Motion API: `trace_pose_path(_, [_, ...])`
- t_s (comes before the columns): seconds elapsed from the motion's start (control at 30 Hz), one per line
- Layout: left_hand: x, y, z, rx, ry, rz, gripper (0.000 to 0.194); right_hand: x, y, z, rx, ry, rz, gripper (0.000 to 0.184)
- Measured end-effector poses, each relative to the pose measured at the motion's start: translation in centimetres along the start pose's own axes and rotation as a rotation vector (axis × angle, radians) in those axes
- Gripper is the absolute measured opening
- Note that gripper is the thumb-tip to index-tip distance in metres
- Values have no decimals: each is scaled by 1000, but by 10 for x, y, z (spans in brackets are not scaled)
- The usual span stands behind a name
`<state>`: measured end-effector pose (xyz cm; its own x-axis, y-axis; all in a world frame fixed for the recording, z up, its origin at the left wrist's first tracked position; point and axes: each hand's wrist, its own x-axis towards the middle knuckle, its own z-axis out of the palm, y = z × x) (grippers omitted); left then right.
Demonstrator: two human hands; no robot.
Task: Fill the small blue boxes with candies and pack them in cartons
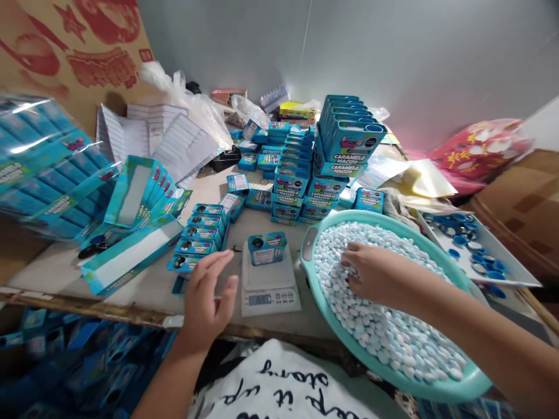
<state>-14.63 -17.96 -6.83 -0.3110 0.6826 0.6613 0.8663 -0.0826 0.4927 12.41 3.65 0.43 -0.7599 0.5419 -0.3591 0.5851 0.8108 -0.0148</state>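
Note:
My right hand (371, 270) reaches into a turquoise tub (321, 305) heaped with small pale blue and white candies (406, 343). Its fingers are curled down among the candies, and the fingertips are partly hidden. Left of the tub, a white digital scale (283, 305) carries one blue candy box (267, 249) with a round dark opening. My left hand (207, 297) hovers just left of the scale, fingers apart and holding nothing. Behind it stands a row of similar blue boxes (201, 233).
Stacked filled display cartons (345, 145) rise behind the scale. Flattened display cartons (135, 256) and a plastic-wrapped pack (48, 169) lie on the left. A white tray (515, 256) with blue caps sits right of the tub. Many blue boxes (87, 366) lie below the table edge.

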Motion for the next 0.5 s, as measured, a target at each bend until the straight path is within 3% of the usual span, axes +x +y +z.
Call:
trace_pose_path(0.13, [-45,-38,-22,90,136,-68,31,10,-3,-3,-61,-42,-10,9])
trace_pose_path(0.3, [-84,-77,-23,191,300,-172,24,9,-3,-1,-113,-43,-64,13])
trace_pose_path(0.5, [-80,-70,-24,222,136,3,24,4,8,0,-84,8,-126,17])
